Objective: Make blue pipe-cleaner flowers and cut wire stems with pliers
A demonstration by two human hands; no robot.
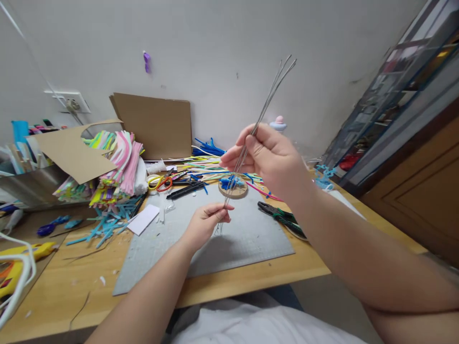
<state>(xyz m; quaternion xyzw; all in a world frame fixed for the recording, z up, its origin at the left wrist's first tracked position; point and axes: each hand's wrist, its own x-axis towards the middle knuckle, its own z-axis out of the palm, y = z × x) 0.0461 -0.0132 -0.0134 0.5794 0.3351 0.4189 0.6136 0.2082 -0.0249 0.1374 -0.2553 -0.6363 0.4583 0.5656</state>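
A slim bundle of grey wires [266, 106] runs slantwise between my two hands, above the table. My right hand [270, 152] pinches it around the middle, with the upper ends fanning apart slightly against the wall. Lower down, my left hand [208, 222] closes thumb and fingers on the bundle near its bottom ends, over the grey cutting mat [251, 236]. Behind the wires, a round wooden disc [238, 193] carries a blue fuzzy piece [229, 182]. Pliers with dark green handles [281, 216] lie on the mat's right side, below my right forearm.
Bundled pastel pipe cleaners [120, 165] and light-blue snippets [111, 220] crowd the left side. Scissors [163, 183] and a black pen-like tool [184, 190] lie at the mat's back edge. A yellow glue gun [34, 255] sits far left. Cardboard sheets [154, 126] lean on the wall.
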